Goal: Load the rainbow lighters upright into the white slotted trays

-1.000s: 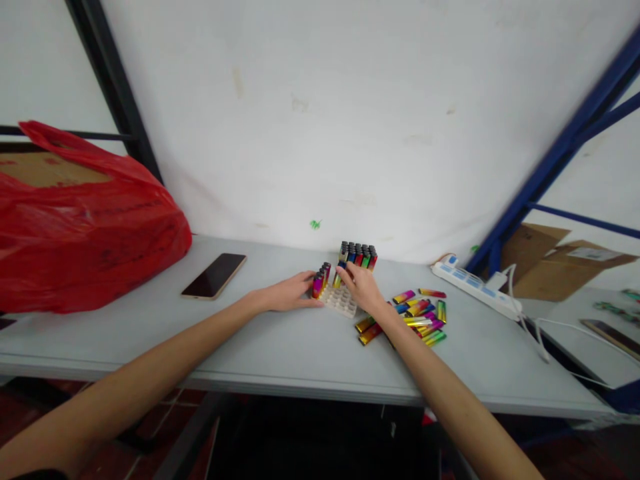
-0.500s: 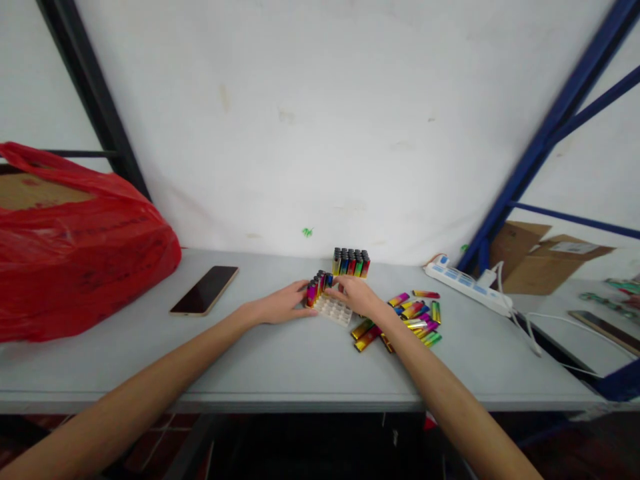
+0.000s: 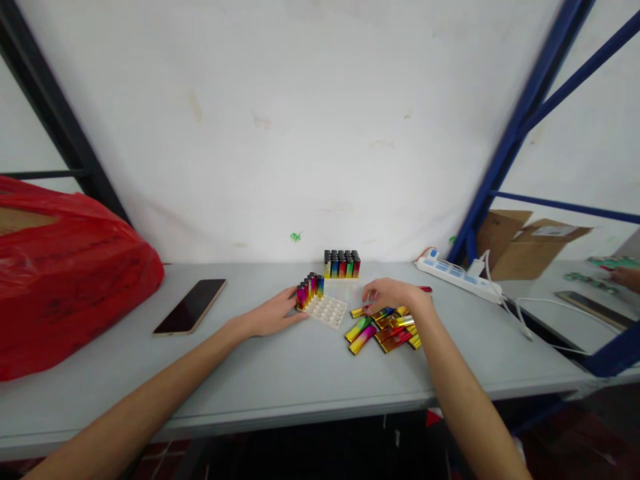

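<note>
A white tray with round pockets [image 3: 329, 311] lies on the grey table, and several shiny coloured cylinders with dark tops [image 3: 310, 289] stand upright at its left end. My left hand [image 3: 275, 313] rests beside them, thumb and fingers apart around the tray's left end. Over a loose pile of similar metallic cylinders [image 3: 395, 333] hovers my right hand [image 3: 389, 295], fingers curved downward; its fingertips are near the pile's back left part, and whether they touch a piece is unclear. Behind the tray stands a full block of upright cylinders [image 3: 342, 265] against the wall.
A phone [image 3: 191, 307] lies left of my left hand. The red plastic bag [image 3: 75, 280] fills the far left. At the right are a white power strip [image 3: 457, 279] with cables, an open cardboard box [image 3: 530, 247] and blue shelf posts. Another person's hand [image 3: 625, 277] shows at the right edge.
My right hand has moved away from the tray, rightward to the loose pile. My left hand stays by the tray. The view has shifted slightly, and another person's hand has appeared at the right edge.
</note>
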A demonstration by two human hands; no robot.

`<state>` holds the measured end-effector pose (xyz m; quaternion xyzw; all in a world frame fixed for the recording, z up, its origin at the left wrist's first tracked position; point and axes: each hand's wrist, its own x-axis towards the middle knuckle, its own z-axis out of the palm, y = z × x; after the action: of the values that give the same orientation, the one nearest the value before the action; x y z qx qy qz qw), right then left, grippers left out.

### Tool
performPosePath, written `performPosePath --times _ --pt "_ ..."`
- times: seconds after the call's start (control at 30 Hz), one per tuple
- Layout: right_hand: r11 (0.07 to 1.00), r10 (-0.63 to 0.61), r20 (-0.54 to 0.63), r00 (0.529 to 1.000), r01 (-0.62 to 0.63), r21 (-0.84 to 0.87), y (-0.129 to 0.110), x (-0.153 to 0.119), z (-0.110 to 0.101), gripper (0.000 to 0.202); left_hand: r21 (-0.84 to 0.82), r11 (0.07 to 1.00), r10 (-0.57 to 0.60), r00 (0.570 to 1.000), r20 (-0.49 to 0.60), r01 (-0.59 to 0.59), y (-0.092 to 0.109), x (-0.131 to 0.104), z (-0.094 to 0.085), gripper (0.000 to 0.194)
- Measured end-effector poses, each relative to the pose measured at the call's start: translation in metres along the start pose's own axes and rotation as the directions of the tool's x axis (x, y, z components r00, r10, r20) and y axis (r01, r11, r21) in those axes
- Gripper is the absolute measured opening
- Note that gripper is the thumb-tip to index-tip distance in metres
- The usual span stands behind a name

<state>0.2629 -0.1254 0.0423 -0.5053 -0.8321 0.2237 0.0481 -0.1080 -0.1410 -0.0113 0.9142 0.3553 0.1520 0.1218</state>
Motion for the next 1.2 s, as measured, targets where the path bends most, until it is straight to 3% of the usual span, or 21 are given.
performPosePath --times 0.17,0.3,0.43,0.5,0.57,0.67,0.77,0.83,1.0,1.2 --pt "0.996 -0.087 -0.045 0.995 0.087 -0.012 -0.009 0.006 0.006 0.011 -0.009 1.000 0.008 1.000 -0.008 -0.008 0.002 0.001 0.004 0.065" --pt "0.988 -0.095 -0.129 0.987 0.109 0.108 -0.007 0.003 -0.002 0.025 -0.009 1.000 -0.006 0.998 -0.055 0.006 0.003 0.003 0.011 0.065" --pt "0.958 -0.191 -0.361 0.913 0.254 0.136 -0.010 0.010 -0.003 0.036 -0.013 1.000 -0.026 0.998 -0.052 0.025 0.002 0.004 0.015 0.065" --pt "0.938 -0.179 -0.443 0.878 0.288 0.192 -0.015 0.016 0.001 0.042 -0.010 0.999 -0.031 0.998 -0.050 0.031 0.001 0.004 0.016 0.065" --pt "0.892 -0.164 -0.443 0.881 0.324 0.316 -0.024 0.021 0.007 0.047 -0.005 1.000 -0.029 0.998 -0.049 0.029 -0.001 0.004 0.016 0.065" --pt "0.747 -0.214 -0.374 0.903 0.397 0.533 -0.041 0.024 0.019 0.055 -0.011 1.000 -0.010 0.998 -0.068 0.009 -0.003 0.004 0.018 0.064" --pt "0.594 -0.248 -0.288 0.925 0.380 0.709 -0.057 0.026 0.032 0.056 -0.013 1.000 0.007 0.997 -0.082 -0.008 -0.004 0.004 0.018 0.064" --pt "0.543 -0.258 -0.265 0.929 0.366 0.756 -0.063 0.028 0.039 0.053 -0.003 1.000 0.009 0.997 -0.078 -0.010 -0.003 0.004 0.018 0.064" --pt "0.614 -0.172 -0.430 0.886 0.438 0.657 -0.068 0.038 0.048 0.053 0.023 0.999 -0.033 0.992 -0.126 0.036 0.003 0.007 0.022 0.063" --pt "0.817 -0.069 -0.653 0.754 0.419 0.398 -0.080 0.041 0.053 0.054 0.059 0.996 -0.061 0.981 -0.183 0.073 0.009 0.010 0.029 0.060"
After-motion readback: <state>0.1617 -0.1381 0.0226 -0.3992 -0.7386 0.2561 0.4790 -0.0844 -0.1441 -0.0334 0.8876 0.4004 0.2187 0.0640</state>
